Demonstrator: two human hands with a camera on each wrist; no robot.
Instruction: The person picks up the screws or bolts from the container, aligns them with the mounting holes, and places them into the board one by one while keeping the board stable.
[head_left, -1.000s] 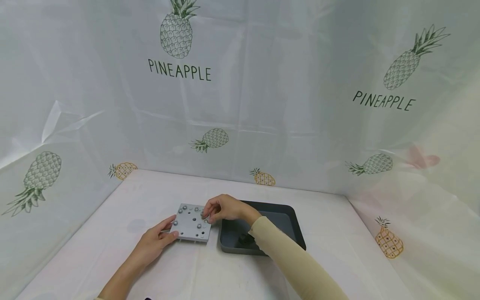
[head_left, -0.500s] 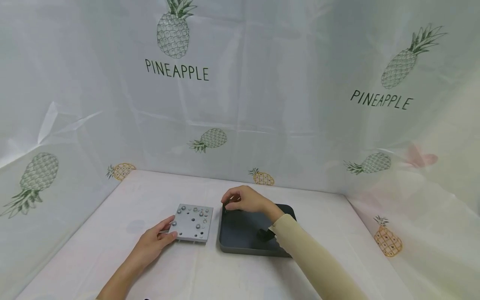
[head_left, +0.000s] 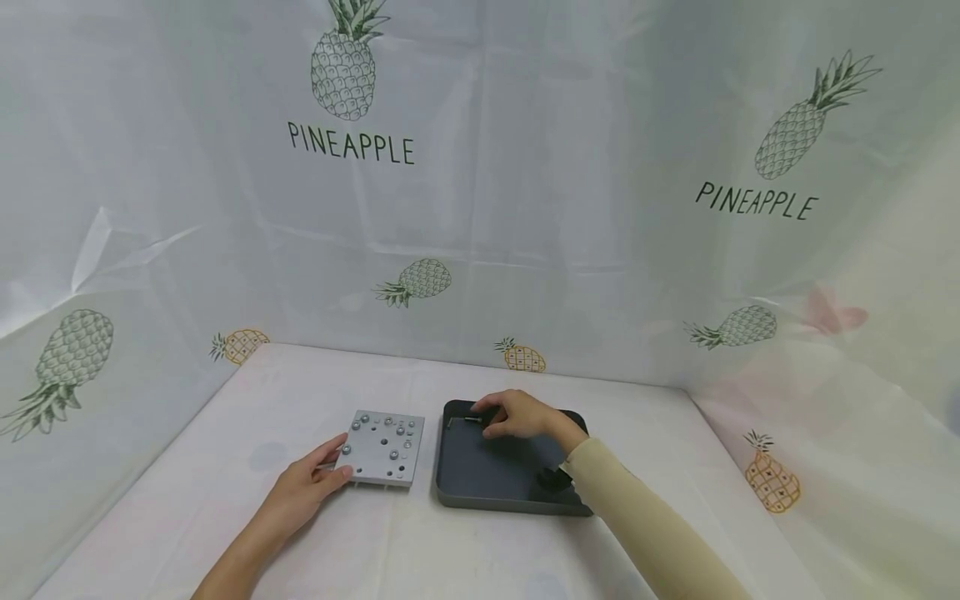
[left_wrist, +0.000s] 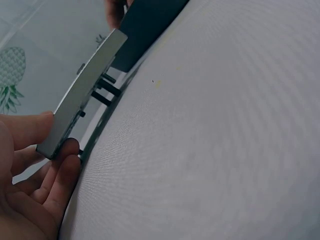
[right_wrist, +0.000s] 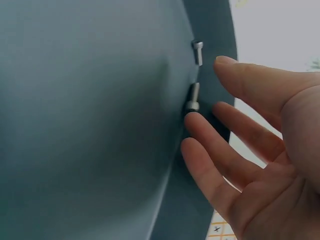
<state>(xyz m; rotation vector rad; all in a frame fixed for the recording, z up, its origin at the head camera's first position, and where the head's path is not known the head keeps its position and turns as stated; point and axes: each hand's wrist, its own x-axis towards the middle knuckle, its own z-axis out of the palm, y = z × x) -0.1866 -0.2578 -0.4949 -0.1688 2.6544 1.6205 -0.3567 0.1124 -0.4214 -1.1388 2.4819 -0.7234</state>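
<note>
A square silver metal plate [head_left: 372, 460] with several socket-head bolts and holes stands slightly raised over the white cloth. My left hand [head_left: 306, 481] grips its left edge; in the left wrist view the thumb lies on one face, the fingers curl against the other, and bolt shanks [left_wrist: 101, 98] stick out below. My right hand [head_left: 521, 414] hovers over the far side of a dark grey tray [head_left: 517, 502]. Two loose bolts lie along the tray's wall: one bolt [right_wrist: 193, 97] right by the fingertips, another bolt [right_wrist: 198, 52] beyond it. The right fingers are spread and relaxed, holding nothing.
A small black object [head_left: 553, 478] lies in the tray's near right part, partly hidden by the sleeve [head_left: 637, 508]. White cloth [head_left: 322, 383] covers the table, and a pineapple-print curtain [head_left: 480, 208] hangs behind and at both sides.
My right hand has left the plate's right side, moved to the tray's far left corner, then shifted slightly right. Two bolts now show in the tray. The left hand stays on the plate.
</note>
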